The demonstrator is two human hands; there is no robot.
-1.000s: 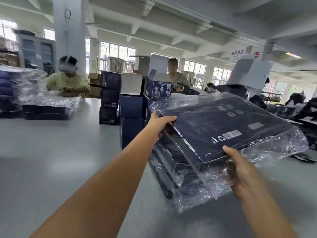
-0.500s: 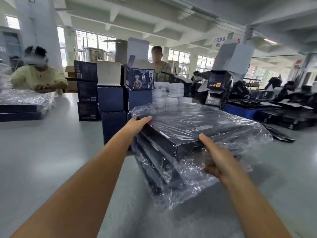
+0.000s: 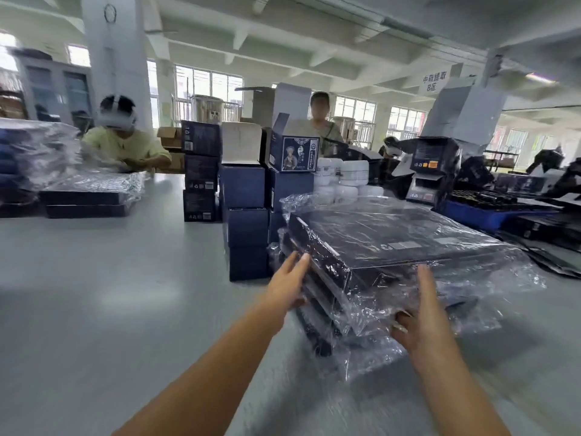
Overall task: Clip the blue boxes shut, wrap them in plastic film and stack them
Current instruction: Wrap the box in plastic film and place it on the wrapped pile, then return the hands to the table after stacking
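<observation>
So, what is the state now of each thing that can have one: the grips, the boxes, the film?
left grip: open, straight fingers against the stack's left side.
right grip: on the stack's front; open or shut unclear.
top box: closed, wrapped, flat on the stack.
stack: wrapped boxes, edges uneven.
film: loose, crumpled at the edges.
picture box: flap open.
</observation>
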